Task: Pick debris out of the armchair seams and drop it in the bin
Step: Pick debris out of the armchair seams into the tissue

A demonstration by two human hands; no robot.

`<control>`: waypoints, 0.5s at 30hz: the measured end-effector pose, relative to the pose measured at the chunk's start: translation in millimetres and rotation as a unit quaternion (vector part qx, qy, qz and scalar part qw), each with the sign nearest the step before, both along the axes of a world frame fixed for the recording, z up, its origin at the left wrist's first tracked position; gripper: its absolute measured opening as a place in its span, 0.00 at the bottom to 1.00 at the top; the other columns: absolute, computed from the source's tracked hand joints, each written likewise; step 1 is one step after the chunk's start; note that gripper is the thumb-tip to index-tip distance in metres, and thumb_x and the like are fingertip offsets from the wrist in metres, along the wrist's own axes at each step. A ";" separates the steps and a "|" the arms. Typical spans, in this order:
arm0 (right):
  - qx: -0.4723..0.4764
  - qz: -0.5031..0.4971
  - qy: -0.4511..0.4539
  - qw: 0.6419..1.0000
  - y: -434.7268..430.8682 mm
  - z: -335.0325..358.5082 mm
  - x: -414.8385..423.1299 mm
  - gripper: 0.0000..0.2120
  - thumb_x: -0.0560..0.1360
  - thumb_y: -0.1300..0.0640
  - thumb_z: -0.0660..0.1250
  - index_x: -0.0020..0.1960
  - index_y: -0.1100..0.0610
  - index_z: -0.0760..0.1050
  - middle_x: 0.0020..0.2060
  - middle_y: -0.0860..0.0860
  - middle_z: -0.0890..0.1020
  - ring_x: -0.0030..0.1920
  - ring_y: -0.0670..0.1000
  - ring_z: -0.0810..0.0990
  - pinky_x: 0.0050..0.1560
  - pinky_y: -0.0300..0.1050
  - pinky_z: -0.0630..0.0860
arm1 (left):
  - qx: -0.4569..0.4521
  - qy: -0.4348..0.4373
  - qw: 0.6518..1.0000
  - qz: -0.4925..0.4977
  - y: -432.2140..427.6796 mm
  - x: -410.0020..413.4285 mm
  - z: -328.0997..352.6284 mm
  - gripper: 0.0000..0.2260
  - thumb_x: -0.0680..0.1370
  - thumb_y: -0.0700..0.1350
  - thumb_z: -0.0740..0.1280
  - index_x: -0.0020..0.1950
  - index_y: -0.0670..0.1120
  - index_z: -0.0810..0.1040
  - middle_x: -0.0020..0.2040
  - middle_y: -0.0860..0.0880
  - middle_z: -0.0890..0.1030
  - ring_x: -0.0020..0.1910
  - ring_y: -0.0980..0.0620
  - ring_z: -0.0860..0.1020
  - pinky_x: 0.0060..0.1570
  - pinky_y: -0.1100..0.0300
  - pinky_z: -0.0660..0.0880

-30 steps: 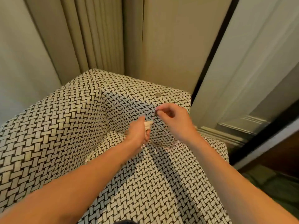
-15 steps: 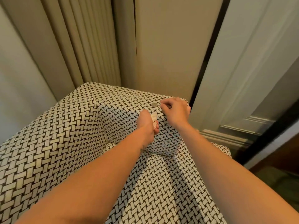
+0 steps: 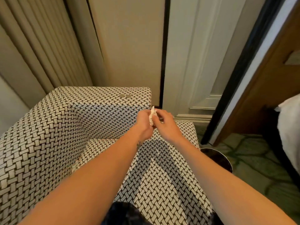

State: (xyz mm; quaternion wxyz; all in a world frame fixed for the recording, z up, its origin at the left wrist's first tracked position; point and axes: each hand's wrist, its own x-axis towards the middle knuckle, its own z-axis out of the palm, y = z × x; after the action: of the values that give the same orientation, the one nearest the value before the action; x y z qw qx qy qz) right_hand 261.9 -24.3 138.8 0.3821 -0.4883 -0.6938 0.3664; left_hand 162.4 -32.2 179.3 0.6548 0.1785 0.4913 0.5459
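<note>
The armchair (image 3: 48,135) is covered in a black-and-white woven pattern. Over its seat, near the right end of the backrest, my left hand (image 3: 143,122) and my right hand (image 3: 165,124) meet. Between them is a wad of pale crumpled debris (image 3: 152,116), which both hands grip. A small grey patch (image 3: 124,95) lies on top of the backrest. On the floor to the right of the chair stands a dark round bin (image 3: 218,159), partly hidden by my right forearm. Pale crumbs (image 3: 73,167) lie in the seam between seat and left arm.
Beige curtains (image 3: 40,46) hang behind the chair on the left, with a wall panel and a white door frame (image 3: 194,62) beyond. A green patterned carpet (image 3: 259,159) covers the floor at right, beside a bed with white linen (image 3: 290,120).
Both hands have moved right along the backrest, from its middle to its right end. My right hand has come off the top of the backrest and now joins the left on the pale wad.
</note>
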 end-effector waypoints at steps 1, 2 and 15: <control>0.008 -0.017 0.012 1.000 -8.5 -5.8 12.5 0.14 0.83 0.54 0.62 0.67 0.47 0.75 0.57 0.45 0.76 0.61 0.47 0.74 0.65 0.49 0.73 | -0.001 0.002 1.000 -0.009 -5.9 14.1 -1.5 0.16 0.82 0.40 0.54 0.57 0.33 0.77 0.48 0.37 0.82 0.47 0.44 0.81 0.58 0.51 0.79; 0.007 -0.031 0.024 0.999 -15.6 -11.3 22.1 0.14 0.83 0.54 0.63 0.67 0.45 0.75 0.57 0.44 0.77 0.61 0.47 0.75 0.64 0.49 0.74 | -0.003 0.006 1.000 -0.022 -9.9 24.9 -4.6 0.16 0.83 0.41 0.54 0.56 0.33 0.78 0.42 0.39 0.84 0.40 0.47 0.82 0.46 0.56 0.81; -0.137 -0.239 0.057 0.960 -38.1 -137.0 196.9 0.13 0.79 0.65 0.62 0.53 0.49 0.79 0.50 0.50 0.83 0.51 0.50 0.82 0.48 0.45 0.79 | -0.121 -0.040 0.982 -0.141 -7.5 210.1 -144.8 0.30 0.78 0.61 0.58 0.64 0.37 0.76 0.61 0.40 0.81 0.64 0.40 0.79 0.67 0.46 0.73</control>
State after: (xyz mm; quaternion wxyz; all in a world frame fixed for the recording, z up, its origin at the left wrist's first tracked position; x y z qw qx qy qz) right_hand 458.8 -62.4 1.9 0.4273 -0.6660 -0.4769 0.3828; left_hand 372.6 -39.6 34.5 0.7613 0.1438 0.4966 0.3913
